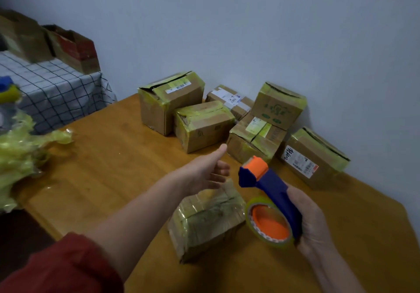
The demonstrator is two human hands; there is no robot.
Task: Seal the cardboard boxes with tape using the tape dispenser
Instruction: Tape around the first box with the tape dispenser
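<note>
The right hand is clamped round the handle of the single tape dispenser, held clear of the counter and, I judge, ready for another strip. The left hand reaches over the nearest cardboard box, fingers loose and apart, holding nothing, likely to steady or shift it. Six more taped boxes crowd the wall, one stacked on another, making seven on the counter.

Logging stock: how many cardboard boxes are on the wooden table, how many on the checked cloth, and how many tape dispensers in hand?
Boxes on wooden table: 7
Boxes on checked cloth: 2
Tape dispenser in right hand: 1
Total: 10
</note>
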